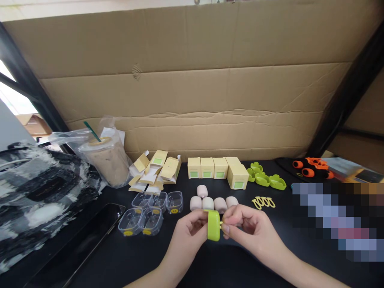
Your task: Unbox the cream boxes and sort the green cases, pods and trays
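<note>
Between my two hands a glossy green plastic cap [214, 226] stands on edge. My left hand [187, 236] is closed around its left side, with some fingertips hidden behind it. My right hand [252, 228] pinches a small yellow loop [221, 225] against the cap's right face; most of the loop is hidden by the fingers. Just beyond my hands sit several pale pinkish rounded blocks [220, 205]. Several clear plastic cups [151, 222] with yellow labels are to the left. More yellow loops [263, 202] lie to the right, with several green cloud-shaped caps [263, 179] behind them.
Several closed cream boxes [238, 177] line the back beside opened cartons [159, 170]. At left are a phone [81, 244], a bagged iced drink [105, 160] and a black-and-white bag [45, 192]. An orange-wheeled toy [313, 168] stands back right. Cardboard [192, 92] walls the rear.
</note>
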Available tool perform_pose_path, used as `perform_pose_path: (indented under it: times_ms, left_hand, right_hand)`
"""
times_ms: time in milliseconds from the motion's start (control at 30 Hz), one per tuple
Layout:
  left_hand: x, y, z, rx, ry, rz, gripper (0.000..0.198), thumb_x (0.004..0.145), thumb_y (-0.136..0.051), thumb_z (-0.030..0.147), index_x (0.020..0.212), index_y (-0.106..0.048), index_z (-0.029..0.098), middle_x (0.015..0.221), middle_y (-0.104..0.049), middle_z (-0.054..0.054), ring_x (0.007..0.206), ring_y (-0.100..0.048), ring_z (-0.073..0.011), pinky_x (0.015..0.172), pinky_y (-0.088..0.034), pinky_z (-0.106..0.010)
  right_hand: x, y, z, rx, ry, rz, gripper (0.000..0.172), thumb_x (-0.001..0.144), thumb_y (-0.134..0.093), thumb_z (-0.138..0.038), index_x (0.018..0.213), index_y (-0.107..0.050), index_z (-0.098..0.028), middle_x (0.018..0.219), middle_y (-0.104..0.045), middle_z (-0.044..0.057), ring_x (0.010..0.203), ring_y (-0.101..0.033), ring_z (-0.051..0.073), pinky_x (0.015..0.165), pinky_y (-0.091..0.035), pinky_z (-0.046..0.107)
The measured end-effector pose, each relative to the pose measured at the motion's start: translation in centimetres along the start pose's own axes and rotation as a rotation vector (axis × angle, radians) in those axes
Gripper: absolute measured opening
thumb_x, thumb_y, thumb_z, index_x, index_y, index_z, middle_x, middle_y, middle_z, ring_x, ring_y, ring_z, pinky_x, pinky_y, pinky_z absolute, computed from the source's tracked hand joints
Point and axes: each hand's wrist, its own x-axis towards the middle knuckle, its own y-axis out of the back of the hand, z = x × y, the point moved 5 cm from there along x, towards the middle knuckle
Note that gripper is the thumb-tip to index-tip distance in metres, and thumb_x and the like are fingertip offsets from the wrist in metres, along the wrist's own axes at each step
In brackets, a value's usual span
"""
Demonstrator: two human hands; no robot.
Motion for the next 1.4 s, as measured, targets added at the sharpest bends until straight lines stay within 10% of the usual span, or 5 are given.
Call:
perform_pose_path:
  times_ms: [367,700,867,1067,1400]
  left_hand:
    - [-0.2,-0.1,0.4,0.163,-0.089,-0.01,0.02,0.075,-0.068,0.036,0.068,-0.075,0.018,0.082,-0.068,-0.005,0.077,-0.057,-0.0179,0.073,-0.044,-0.025]
    - [0.5,0.1,-0.8,0.007,0.119,0.003,0.023,0.06,-0.08,0.032,0.074,-0.075,0.015,0.064,-0.065,0.0,0.065,-0.054,-0.0128,0.065,-0.043,-0.021]
    - [0.1,-0.7,-1.0,-0.135,0.244,-0.092,0.024,0.068,-0.073,0.03,0.087,-0.074,0.014,0.08,-0.067,-0.004,0.075,-0.056,-0.0132,0.069,-0.046,-0.022]
    - [0.0,-1.0,-1.0,-0.052,0.25,-0.072,0.029,0.063,-0.078,0.036,0.076,-0.073,0.011,0.069,-0.066,-0.003,0.064,-0.054,-0.0109,0.063,-0.045,-0.02]
    - [0.1,-0.8,-2.2,-0.09,0.261,-0.049,0.049,0.054,-0.08,0.053,0.07,-0.062,0.011,0.068,-0.061,-0.002,0.065,-0.059,-0.0139,0.056,-0.052,-0.025]
  right_hand:
    - [-0.1,-0.1,0.0,0.001,-0.012,-0.025,0.021,0.077,-0.069,-0.031,0.067,-0.058,-0.018,0.072,-0.062,0.001,0.063,-0.059,0.012,0.06,-0.049,0.025]
    - [0.0,-0.3,-1.1,-0.327,0.157,-0.082,0.002,0.087,-0.055,-0.02,0.086,-0.054,-0.021,0.084,-0.057,0.0,0.076,-0.056,0.013,0.072,-0.049,0.027]
    - [-0.5,-0.8,-3.2,-0.617,0.422,-0.159,0.031,0.084,-0.048,-0.006,0.108,-0.049,-0.026,0.104,-0.054,0.003,0.096,-0.055,0.015,0.083,-0.047,0.028]
    - [-0.9,-1.1,-3.0,-0.841,0.402,-0.232,0.072,0.066,-0.073,-0.016,0.127,-0.036,-0.027,0.122,-0.056,0.006,0.11,-0.054,0.023,0.09,-0.046,0.035]
    - [-1.3,-0.7,-5.1,-1.045,0.489,-0.358,0.057,0.069,-0.062,-0.016,0.124,-0.047,-0.024,0.101,-0.061,0.006,0.091,-0.06,0.022,0.075,-0.05,0.031]
